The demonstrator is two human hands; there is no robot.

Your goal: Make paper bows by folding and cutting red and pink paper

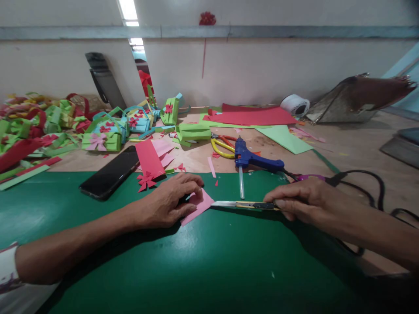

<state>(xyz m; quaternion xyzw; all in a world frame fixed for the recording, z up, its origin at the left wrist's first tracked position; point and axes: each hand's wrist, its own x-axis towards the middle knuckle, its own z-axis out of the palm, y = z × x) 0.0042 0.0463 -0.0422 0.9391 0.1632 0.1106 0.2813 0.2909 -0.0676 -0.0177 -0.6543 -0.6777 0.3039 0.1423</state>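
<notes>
Plainly, the left hand (pixel 168 200) curls its thumb and fingers onto a piece of pink paper (pixel 203 204), though whether it pinches or merely presses I cannot tell. The right hand (pixel 301 198) is closed around a cutter knife (pixel 245 205), its blade reaching the paper's corner between the two hands. Just beyond the right hand lies a blue glue gun (pixel 258 160) (clear stick pointing toward the knife); beyond the left, a black phone (pixel 111 174).

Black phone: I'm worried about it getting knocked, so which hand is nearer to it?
Left. The left hand is just right of the black phone, fingers on the pink paper; the right hand is farther right, gripping a bladed tool.
</notes>
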